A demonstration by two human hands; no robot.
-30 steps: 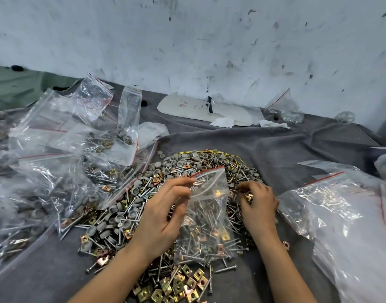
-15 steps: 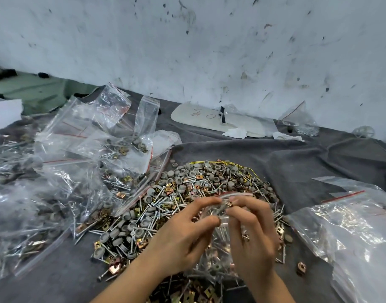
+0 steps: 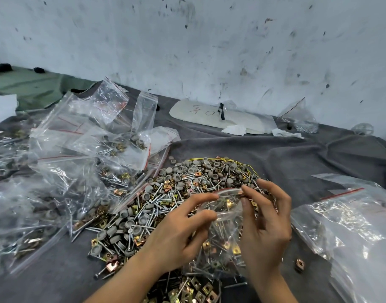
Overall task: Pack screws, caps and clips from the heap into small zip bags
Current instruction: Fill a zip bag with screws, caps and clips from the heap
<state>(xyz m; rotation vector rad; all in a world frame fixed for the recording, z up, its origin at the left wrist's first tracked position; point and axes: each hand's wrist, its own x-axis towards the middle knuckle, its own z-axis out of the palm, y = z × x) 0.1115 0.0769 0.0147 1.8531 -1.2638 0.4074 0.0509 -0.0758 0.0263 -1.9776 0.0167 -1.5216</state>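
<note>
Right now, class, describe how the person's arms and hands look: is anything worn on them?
The left hand and right hand are bare: no gloves, rings or watch show. Both forearms are bare too, with no sleeve in view down to the bottom edge.
</note>
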